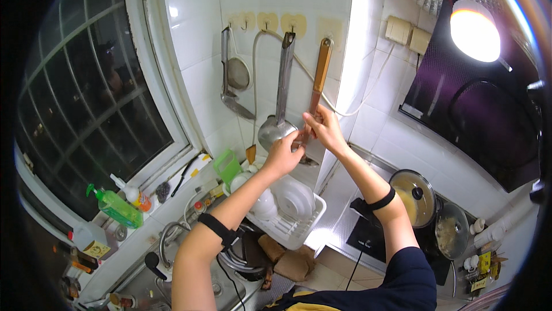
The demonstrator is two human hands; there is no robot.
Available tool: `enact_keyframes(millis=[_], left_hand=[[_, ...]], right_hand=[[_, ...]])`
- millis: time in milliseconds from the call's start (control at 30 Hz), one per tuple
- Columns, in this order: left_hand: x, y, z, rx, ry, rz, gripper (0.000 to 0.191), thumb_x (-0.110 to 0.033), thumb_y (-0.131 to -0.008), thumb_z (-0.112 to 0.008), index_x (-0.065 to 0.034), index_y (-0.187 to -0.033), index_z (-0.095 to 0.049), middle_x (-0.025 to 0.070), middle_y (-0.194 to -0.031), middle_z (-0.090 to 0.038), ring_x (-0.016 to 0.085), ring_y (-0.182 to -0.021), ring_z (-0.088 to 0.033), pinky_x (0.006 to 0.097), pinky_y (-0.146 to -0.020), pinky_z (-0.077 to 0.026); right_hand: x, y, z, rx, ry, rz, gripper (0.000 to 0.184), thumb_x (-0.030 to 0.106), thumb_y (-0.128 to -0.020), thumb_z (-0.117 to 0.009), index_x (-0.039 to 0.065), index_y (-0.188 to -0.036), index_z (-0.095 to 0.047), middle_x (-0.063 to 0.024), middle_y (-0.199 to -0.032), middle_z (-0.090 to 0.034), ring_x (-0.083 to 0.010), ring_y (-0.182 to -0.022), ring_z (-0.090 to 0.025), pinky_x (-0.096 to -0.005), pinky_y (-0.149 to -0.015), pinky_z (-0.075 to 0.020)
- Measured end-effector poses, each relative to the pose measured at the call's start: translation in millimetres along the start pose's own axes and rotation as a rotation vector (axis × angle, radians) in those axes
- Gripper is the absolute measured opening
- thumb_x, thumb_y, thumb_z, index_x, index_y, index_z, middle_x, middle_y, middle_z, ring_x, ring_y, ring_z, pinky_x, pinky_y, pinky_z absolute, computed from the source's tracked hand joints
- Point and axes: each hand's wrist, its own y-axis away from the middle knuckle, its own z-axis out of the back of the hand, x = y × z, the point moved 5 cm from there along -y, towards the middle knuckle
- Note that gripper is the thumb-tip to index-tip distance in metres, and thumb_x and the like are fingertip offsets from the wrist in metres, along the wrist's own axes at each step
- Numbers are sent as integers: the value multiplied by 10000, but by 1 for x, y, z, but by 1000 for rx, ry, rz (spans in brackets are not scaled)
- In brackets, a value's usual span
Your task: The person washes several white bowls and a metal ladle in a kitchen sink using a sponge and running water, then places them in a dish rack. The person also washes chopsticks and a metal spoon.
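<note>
A turner with a wooden handle point(320, 69) stands upright against the tiled wall, its top ring at a hook. My right hand point(326, 129) grips the lower part of its handle. Just below and to the left, my left hand point(284, 151) has its curled fingers at the turner's shaft. The turner's dark metal blade point(309, 162) shows partly beneath my hands. Close beside my left hand a steel ladle point(282, 82) hangs from a hook, its bowl partly covered by my fingers. Further left hang a small strainer point(238, 73) and another long-handled metal utensil point(225, 67).
Below my hands sits a white dish rack point(297, 235) with bowls and plates, beside a steel sink point(185, 285). Two lidded pots point(412, 199) stand at the right. Bottles, including a green pump bottle point(118, 209), line the windowsill. A lit lamp point(474, 30) hangs upper right.
</note>
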Motion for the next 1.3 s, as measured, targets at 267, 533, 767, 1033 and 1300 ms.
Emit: enact_keyframes(millis=[267,533,767,1033,1300], left_hand=[[18,-10,-7,109,3,34,324,-18,-821,-552,11,-1141,-517,77,-981,-635,144,-881,-616,275,-767,-485],[11,18,5,-151,-121,-188,487,-125,-772,-646,-13,-1210,-463,157,-1167,-537,275,-1067,-531,353,-906,-419],[16,183,79,-126,-42,192,419,-232,-832,-598,-61,-1198,-485,93,-1185,-535,207,-1110,-494,358,-916,-412],[16,419,126,-493,120,649,320,-160,-872,-558,-61,-1173,-519,45,-1151,-561,139,-1043,-527,267,-842,-437],[0,582,129,-700,164,853,279,-161,-862,-546,-51,-1118,-553,62,-1085,-599,152,-992,-558,283,-855,-426]], right_hand=[[-4,0,3,-19,-32,-63,199,165,-878,-568,21,-764,-492,-11,-554,-521,-63,-450,-461,-213,-393,-352],[-28,8,6,-119,131,-82,224,229,-851,-603,9,-836,-558,-29,-592,-540,-83,-431,-476,-245,-381,-374],[-31,77,-17,-26,32,-35,626,209,-854,-605,32,-1359,-280,-164,-1175,-503,-200,-807,-628,-266,-567,-497],[-53,116,-56,-63,394,146,631,135,-848,-607,20,-1359,-256,-224,-1418,-124,-251,-960,-592,-284,-688,-531],[14,241,-227,600,295,292,532,-70,-790,-558,63,-1284,-410,-136,-1418,-225,-225,-1000,-581,-269,-750,-510]])
